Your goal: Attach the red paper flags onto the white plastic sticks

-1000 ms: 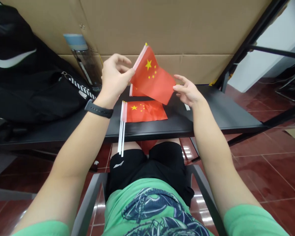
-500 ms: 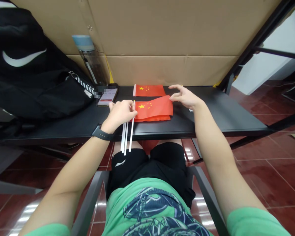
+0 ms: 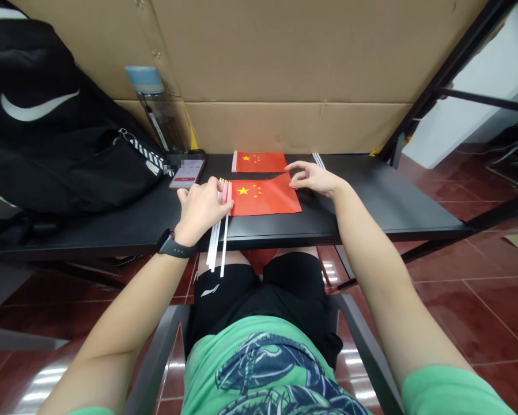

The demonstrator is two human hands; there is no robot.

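Small red flags with yellow stars (image 3: 252, 199) lie stacked near the front of the black table (image 3: 371, 196), their white sticks (image 3: 214, 245) jutting past its edge toward my lap. My left hand (image 3: 204, 207) is closed over the sticks at the stack's left side, thumb against the rightmost one. Between thumb and fingers, my right hand (image 3: 314, 178) pinches the upper right corner of the top flag, which is slightly lifted and creased there. Just behind lies another red flag (image 3: 263, 162), flat, with a white sleeve along its left edge.
Several white sticks (image 3: 318, 160) lie behind my right hand. On the left are a phone (image 3: 188, 173), a clear bottle with a blue lid (image 3: 146, 80) and a large black bag (image 3: 60, 144). A cardboard panel (image 3: 284, 63) stands along the table's back.
My right hand has moved slightly left with the flag's corner, and the front flags lie flatter. The left hand has shifted a little left, its sticks more fanned. White sticks now show at the back.
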